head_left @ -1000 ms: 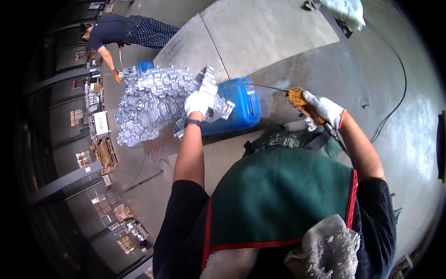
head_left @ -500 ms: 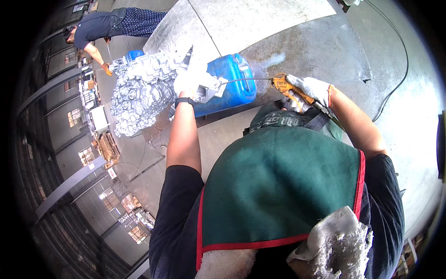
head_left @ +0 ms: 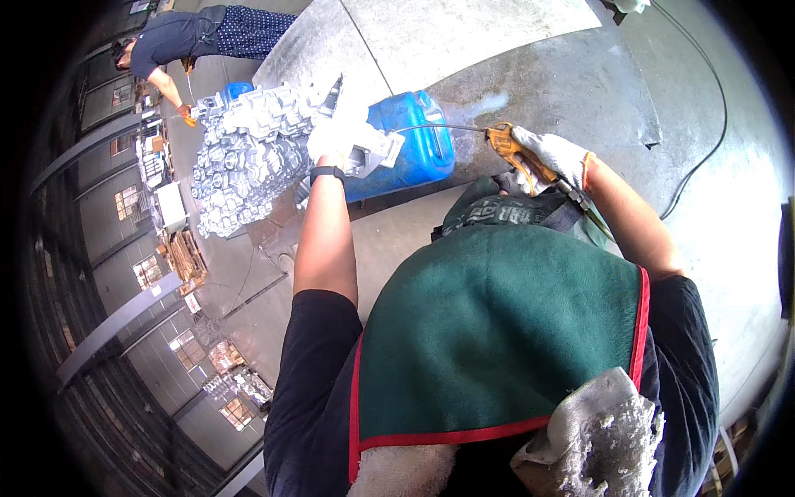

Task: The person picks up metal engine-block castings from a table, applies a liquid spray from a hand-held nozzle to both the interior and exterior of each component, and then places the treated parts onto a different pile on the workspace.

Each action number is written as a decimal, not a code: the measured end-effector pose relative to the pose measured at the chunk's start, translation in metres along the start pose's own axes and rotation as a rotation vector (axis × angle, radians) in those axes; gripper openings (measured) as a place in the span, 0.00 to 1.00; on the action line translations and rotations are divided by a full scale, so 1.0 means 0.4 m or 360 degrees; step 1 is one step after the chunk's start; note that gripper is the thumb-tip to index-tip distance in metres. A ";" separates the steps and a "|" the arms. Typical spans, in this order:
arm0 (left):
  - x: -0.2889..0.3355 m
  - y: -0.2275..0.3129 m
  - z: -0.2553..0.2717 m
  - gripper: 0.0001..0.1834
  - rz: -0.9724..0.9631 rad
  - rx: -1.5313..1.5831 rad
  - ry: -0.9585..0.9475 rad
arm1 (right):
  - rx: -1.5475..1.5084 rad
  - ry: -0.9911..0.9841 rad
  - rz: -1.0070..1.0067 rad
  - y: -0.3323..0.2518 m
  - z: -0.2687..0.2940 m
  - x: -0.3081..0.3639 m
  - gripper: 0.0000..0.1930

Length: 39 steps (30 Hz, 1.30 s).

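Note:
My left hand [head_left: 331, 139], in a white glove, grips a silvery metal casting [head_left: 374, 157] in front of a blue plastic drum [head_left: 418, 145]. The glove hides part of the casting. Wrapped round an orange air blow gun [head_left: 517, 153] is my right hand [head_left: 556, 157], also in a white glove. From the gun a long thin nozzle [head_left: 447, 126] arches left to the casting, where I cannot make out its tip. A hose coupling [head_left: 580, 197] hangs from the gun's handle. Beyond my left hand lies a big pile of similar castings [head_left: 257, 157].
A co-worker [head_left: 178, 41] bends at the pile's far left, a gloved hand [head_left: 186, 114] on it. Pale sheets [head_left: 464, 33] cover the floor ahead. A black hose [head_left: 716, 149] curves along the right. Pallets with goods [head_left: 184, 257] stand at left.
The nozzle now bows upward between gun and casting, where it was nearly straight. The casting has shifted slightly in my left hand's grip. The co-worker's hand has risen a little.

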<state>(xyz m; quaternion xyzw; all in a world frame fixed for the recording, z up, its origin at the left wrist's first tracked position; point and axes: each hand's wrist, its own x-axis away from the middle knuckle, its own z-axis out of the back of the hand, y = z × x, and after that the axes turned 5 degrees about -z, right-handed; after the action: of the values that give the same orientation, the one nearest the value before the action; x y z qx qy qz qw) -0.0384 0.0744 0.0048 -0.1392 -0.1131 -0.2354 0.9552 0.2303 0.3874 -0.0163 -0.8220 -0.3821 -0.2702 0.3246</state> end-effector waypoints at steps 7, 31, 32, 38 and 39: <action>-0.004 0.005 -0.018 0.24 0.0065 0.0085 0.0052 | 0.0249 0.0032 0.0113 0.044 0.030 -0.085 0.27; -0.030 0.007 -0.028 0.26 0.0018 0.0041 0.0135 | 0.0319 0.0231 0.0168 0.031 0.019 -0.033 0.27; -0.033 0.005 -0.035 0.26 0.0016 0.0048 0.0143 | 0.0269 0.0245 0.0182 0.037 0.024 -0.031 0.26; -0.049 -0.007 -0.056 0.25 0.0030 0.0065 0.0184 | 0.0606 0.0235 0.0138 0.050 -0.006 -0.001 0.26; -0.049 -0.014 -0.063 0.25 0.0042 0.0070 0.0192 | 0.0792 0.0249 0.0137 0.049 -0.010 0.001 0.26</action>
<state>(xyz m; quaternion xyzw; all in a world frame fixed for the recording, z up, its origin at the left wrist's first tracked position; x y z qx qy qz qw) -0.0544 0.0697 -0.0231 -0.1052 -0.0587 -0.2283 0.9661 0.2455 0.3749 -0.0200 -0.7090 -0.3751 -0.2167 0.5565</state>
